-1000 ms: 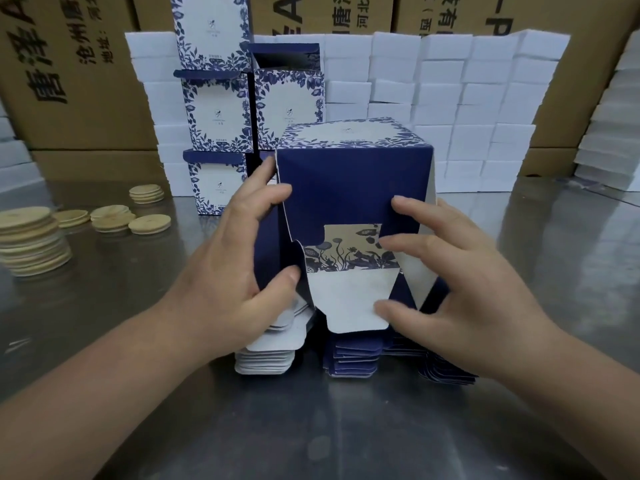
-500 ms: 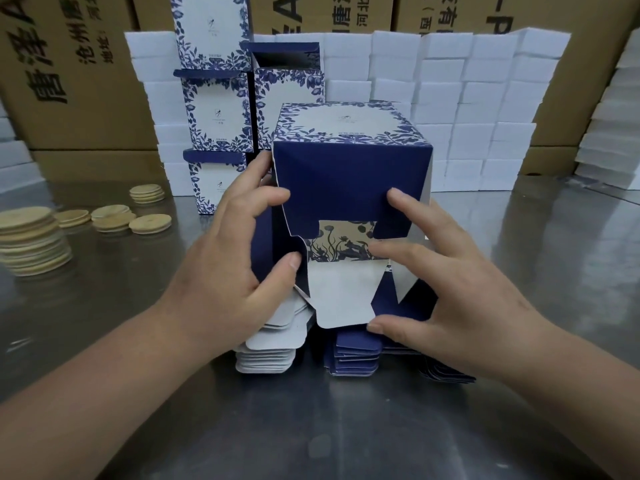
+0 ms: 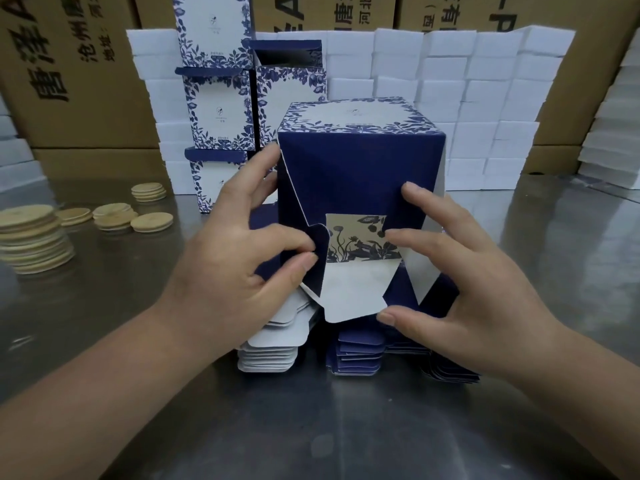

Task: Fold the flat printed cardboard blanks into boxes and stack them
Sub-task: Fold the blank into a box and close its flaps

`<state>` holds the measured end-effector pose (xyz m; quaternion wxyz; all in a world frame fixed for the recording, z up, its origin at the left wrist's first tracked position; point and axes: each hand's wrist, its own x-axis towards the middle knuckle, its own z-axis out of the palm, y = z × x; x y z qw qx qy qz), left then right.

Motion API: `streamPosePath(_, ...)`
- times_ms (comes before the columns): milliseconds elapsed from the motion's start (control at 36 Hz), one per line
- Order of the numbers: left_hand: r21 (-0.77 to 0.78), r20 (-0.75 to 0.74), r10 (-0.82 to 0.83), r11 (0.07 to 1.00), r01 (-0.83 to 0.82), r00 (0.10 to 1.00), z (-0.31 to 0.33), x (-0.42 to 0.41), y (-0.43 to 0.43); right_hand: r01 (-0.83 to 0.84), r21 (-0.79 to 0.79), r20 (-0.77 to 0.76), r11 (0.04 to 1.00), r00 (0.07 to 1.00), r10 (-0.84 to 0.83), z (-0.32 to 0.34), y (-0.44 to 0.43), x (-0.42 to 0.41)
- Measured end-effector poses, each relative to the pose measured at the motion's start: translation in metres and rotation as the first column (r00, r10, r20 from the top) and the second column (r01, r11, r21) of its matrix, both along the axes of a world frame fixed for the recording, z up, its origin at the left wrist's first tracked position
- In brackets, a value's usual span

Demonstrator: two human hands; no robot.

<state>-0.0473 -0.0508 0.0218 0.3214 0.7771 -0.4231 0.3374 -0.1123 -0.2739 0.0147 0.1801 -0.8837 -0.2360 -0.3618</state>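
A half-folded navy box (image 3: 356,174) with a white floral panel on top is held up in front of me, its end flaps facing me. My left hand (image 3: 235,258) pinches the left navy flap between thumb and fingers. My right hand (image 3: 460,282) presses spread fingers on the right flap, thumb under the white middle flap. Below lies the pile of flat blanks (image 3: 356,358). Finished blue-and-white boxes (image 3: 221,109) stand stacked at the back left.
All of this is on a shiny metal table (image 3: 311,427). Piles of round wooden lids (image 3: 34,237) lie at the left. A wall of white foam blocks (image 3: 467,84) stands behind, with brown shipping cartons (image 3: 76,64) beyond it.
The box has tipped a little, showing more of its floral top. The left flap has folded further in under my left thumb, and my right fingers have pushed inward.
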Motion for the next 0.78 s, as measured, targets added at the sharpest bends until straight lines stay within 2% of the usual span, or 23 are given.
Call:
streamPosePath(167,0.066,0.023,-0.086,0.994,0.084,0.996,0.0007,-0.0002,0.0000,-0.024,0.091,0.028,0.996,0.999,0.022,0.0004,-0.0013,-0.0016)
streamPosePath(306,0.143,0.044,-0.066,0.988,0.059,0.997,-0.0001,0.0024,0.0006,-0.092,0.137,0.056,0.986,0.995,0.085,-0.0020,-0.0039,-0.0006)
streamPosePath(417,0.206,0.073,-0.057,0.978,0.041,0.996,0.0038,0.0002,0.0014,-0.232,0.193,0.052,0.953,0.973,0.226,-0.0050,-0.0075,0.0024)
streamPosePath(500,0.220,0.109,-0.072,0.974,0.047,0.991,0.0053,-0.0006,0.0012,-0.357,0.258,0.066,0.898,0.934,0.352,-0.0048,-0.0076,0.0030)
streamPosePath(611,0.221,0.134,-0.122,0.971,0.090,0.983,0.0030,-0.0002,0.0004,-0.486,0.270,0.094,0.831,0.872,0.480,-0.0027,-0.0075,0.0030)
streamPosePath(778,0.194,0.014,-0.207,0.960,0.200,0.978,0.0038,-0.0045,-0.0010,-0.510,0.304,0.084,0.805,0.856,0.511,-0.0032,-0.0054,0.0009)
